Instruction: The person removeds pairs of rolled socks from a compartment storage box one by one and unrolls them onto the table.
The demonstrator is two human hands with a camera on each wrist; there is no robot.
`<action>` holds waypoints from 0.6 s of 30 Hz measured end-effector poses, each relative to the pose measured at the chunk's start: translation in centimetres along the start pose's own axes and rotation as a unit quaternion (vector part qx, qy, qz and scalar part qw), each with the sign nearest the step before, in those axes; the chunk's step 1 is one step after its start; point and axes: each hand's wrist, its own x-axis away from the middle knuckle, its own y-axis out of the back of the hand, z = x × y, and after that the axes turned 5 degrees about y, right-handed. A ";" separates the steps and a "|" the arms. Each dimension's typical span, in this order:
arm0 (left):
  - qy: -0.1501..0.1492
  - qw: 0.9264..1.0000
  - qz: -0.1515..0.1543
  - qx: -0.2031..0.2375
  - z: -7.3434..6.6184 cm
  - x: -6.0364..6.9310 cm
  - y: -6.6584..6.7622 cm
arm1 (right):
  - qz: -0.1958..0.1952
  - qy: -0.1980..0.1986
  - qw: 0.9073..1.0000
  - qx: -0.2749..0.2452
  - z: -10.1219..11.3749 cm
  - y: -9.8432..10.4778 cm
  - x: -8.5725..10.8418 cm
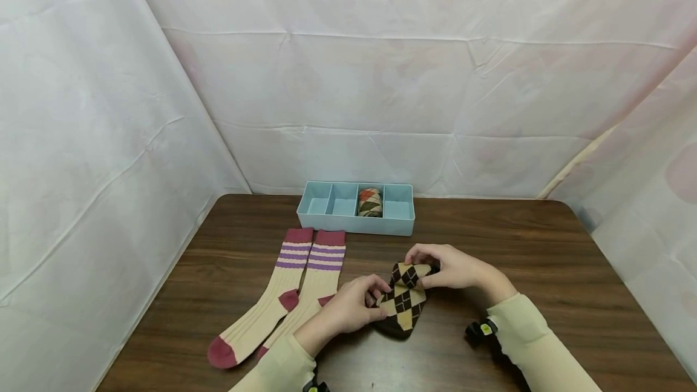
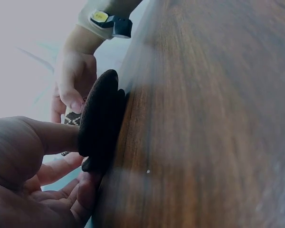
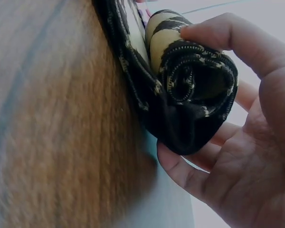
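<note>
While the right hand [image 1: 449, 266] grips the rolled end of the argyle socks [image 1: 404, 302] between thumb and fingers, the left hand [image 1: 354, 306] has their dark toe end pinched. Socks are on the wood table [image 1: 517, 231], near side of the blue tray [image 1: 356, 223]. Rolled sock [image 1: 371, 203] sits in third compartment from left. Striped socks [image 1: 293, 272] lie flat, left of the argyle ones.

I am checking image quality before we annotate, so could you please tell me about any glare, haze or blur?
Head view: faint sheen on the tabletop, striped socks clear; left wrist view: pale background washed out, argyle bundle mostly near-black; right wrist view: tabletop grain soft and blurry.
</note>
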 end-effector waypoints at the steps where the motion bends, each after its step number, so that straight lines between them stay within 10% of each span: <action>1: -0.001 1.000 0.001 -0.003 0.0 0.0 0.0 | 0.000 0.000 1.000 0.000 -0.2 0.0 0.0; 18: -0.007 1.000 0.005 -0.004 0.1 -0.1 0.0 | -0.069 -0.043 0.993 0.081 0.0 0.7 0.4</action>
